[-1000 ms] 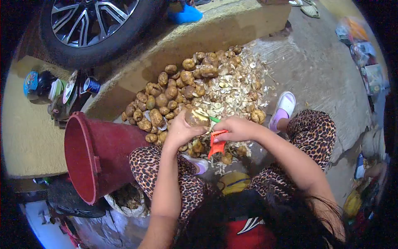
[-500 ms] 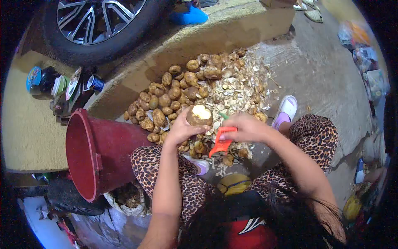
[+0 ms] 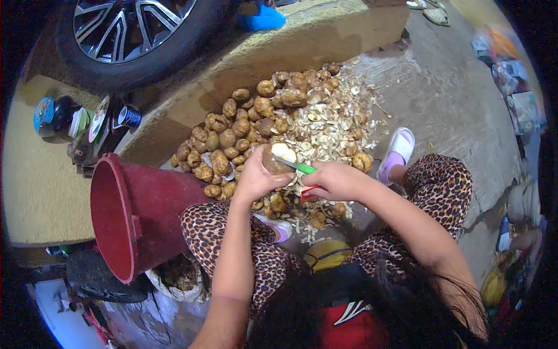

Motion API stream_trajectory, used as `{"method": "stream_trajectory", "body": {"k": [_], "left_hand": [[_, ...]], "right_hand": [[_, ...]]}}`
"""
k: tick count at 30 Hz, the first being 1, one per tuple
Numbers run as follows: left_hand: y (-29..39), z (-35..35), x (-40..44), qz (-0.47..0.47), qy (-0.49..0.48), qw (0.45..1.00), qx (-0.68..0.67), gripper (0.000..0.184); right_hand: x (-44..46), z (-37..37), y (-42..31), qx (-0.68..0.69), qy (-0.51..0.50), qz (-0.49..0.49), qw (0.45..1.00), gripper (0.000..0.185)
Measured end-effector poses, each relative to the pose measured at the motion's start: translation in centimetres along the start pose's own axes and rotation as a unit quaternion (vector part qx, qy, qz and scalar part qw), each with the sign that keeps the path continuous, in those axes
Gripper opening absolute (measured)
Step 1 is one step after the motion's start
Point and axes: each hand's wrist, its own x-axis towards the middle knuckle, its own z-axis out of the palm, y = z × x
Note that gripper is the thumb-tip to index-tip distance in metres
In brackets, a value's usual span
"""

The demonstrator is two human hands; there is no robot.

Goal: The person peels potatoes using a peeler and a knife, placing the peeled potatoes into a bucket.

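My left hand [image 3: 256, 179] is wrapped round a large brown potato [image 3: 273, 166] whose upper face is bare and pale. Closed in my right hand [image 3: 339, 181] is a small knife [image 3: 304, 168] with a green handle; its blade lies against the pale cut face. A red-orange peeler [image 3: 308, 193] also sticks out from under the fingers of that hand. Below and beyond both hands, unpeeled potatoes [image 3: 228, 137] lie heaped on the floor, and pale peelings [image 3: 317, 125] are spread to the right of them.
A tall red bucket [image 3: 160, 195] lies on its side at the left, mouth outward. Behind the heap runs a low concrete ledge [image 3: 325, 41] with a car wheel [image 3: 133, 29] above it. A sack [image 3: 174, 285] sits below the bucket; plastic bags [image 3: 503, 46] lie far right.
My right hand has turned and come closer to the potato. The knife blade now meets the cut face, and the peeler has swung under my fingers. My left hand keeps its hold.
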Motion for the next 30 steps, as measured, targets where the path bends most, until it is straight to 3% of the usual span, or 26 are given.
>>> {"method": "stream_trajectory", "body": {"k": [5,8,12,15,18,19,22,25,27,28,29,30], "left_hand": [[-0.6,-0.1,0.2,-0.010,0.004,0.998,0.065,0.055],[-3.0,-0.7,0.5,0.004,-0.039,0.999,0.001,0.054],[-0.3,0.4,0.3,-0.009,-0.017,0.999,-0.028,0.053],[0.9,0.4,0.1,-0.054,-0.005,0.994,0.098,0.052],[-2.1,-0.1,0.8,-0.028,-0.067,0.994,-0.087,0.056],[-2.4,-0.2,0.9,-0.035,-0.069,0.991,-0.110,0.058],[-2.7,-0.2,0.8,-0.047,-0.072,0.983,-0.165,0.066],[-2.1,-0.6,0.7,-0.062,-0.064,0.982,-0.166,0.078],[-2.6,-0.4,0.8,-0.010,-0.028,0.987,-0.159,0.078],[-2.7,-0.3,0.8,0.015,-0.010,0.988,-0.155,0.078],[-2.8,-0.1,0.8,-0.013,-0.034,0.965,-0.260,0.075],[-2.7,0.1,0.8,-0.021,-0.013,0.961,-0.275,0.072]], "right_hand": [[0.0,1.2,0.9,-0.007,0.010,0.006,1.000,0.013],[0.2,-0.3,0.4,-0.049,-0.036,0.054,0.997,0.014],[0.2,0.7,1.0,-0.040,0.006,0.073,0.996,0.015],[0.7,1.3,2.0,0.119,0.031,-0.046,0.991,0.018],[0.3,-1.1,0.7,0.448,-0.067,0.100,0.886,0.020],[0.1,-1.0,0.9,0.487,-0.080,0.169,0.853,0.020],[0.1,-1.0,1.8,0.598,-0.046,0.157,0.785,0.021],[0.0,-1.5,2.8,0.532,0.026,0.200,0.822,0.022],[0.1,-2.1,3.0,0.482,0.045,0.237,0.842,0.023],[0.0,-2.0,3.5,0.422,0.059,0.199,0.883,0.023],[-0.1,-1.5,4.1,0.360,0.071,0.160,0.916,0.024],[0.1,-1.8,3.7,0.295,0.084,0.119,0.944,0.024]]}}
